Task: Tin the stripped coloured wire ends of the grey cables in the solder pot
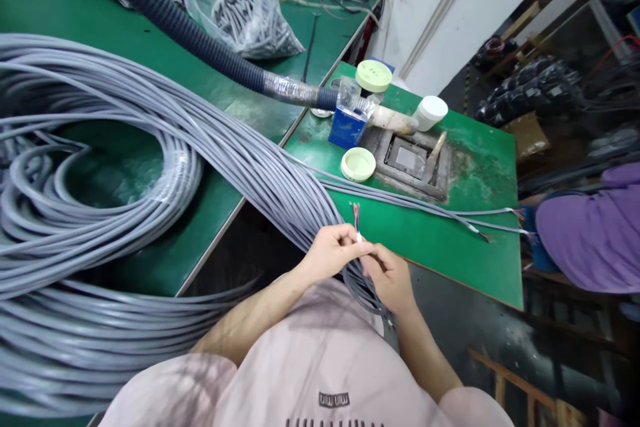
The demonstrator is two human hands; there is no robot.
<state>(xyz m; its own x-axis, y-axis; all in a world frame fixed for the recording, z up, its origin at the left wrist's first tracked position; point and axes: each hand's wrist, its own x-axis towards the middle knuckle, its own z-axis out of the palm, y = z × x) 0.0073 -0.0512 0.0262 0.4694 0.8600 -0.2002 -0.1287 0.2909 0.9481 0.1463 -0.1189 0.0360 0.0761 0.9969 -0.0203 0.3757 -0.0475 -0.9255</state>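
My left hand point(334, 250) and my right hand point(391, 275) meet in front of my chest, fingers pinched around the end of a grey cable. Thin coloured wires point(356, 215), red and blue among them, stick up out of its white-wrapped end. A thick bundle of grey cables point(240, 160) runs from the left bench and hangs over my lap beneath both hands. Several separate grey cables point(425, 203) lie across the right bench, their stripped ends point(483, 235) near its right edge. Which hand carries more of the cable I cannot tell.
A soldering pot point(407, 159) in a grey frame sits on the right green bench point(480, 273). Around it are a pale round tub point(358, 164), a white jar point(431, 112) and a corrugated hose point(200, 40). A plastic bag point(245, 13) lies behind. Someone in purple point(590, 227) is at right.
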